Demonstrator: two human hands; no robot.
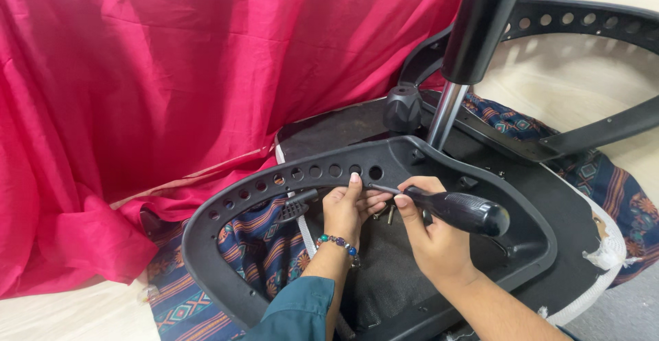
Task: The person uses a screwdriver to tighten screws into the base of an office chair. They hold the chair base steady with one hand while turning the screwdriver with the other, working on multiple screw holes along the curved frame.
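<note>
1. So the landmark here is the black plastic loop-shaped armrest with a row of round holes (274, 180), lying on the underside of an upturned office chair seat (549, 210). Everything below is placed relative to that armrest.
2. The right hand (432, 241) is sitting inside the armrest's loop, wrapping tight around the fat black grip of a screwdriver with a thin metal shaft (456, 210). The shaft is pointing at the armrest's inner rim, just under the last holes in the row.
3. The left hand (349, 210) is also inside the loop, right beside the screwdriver tip. Its index finger is pressing up against the armrest's rim and the other fingers are curling narrow near the shaft tip. Whether they're pinching a screw there, I can't tell.
4. A couple of small metal screws (390, 214) are lying loose just below the rim, between the two hands.
5. That left wrist is wearing a beaded bracelet with blue and green stones (338, 243), above a teal sleeve (298, 313).
6. Behind the armrest, the shiny metal gas-lift column with a black plastic cover (473, 32) is sticking up, with a black knob (402, 108) next to it.
7. A big crimson cloth (171, 73) is draping behind and left of the armrest, and a patterned blue woven fabric (257, 241) is showing through the loop.
</note>
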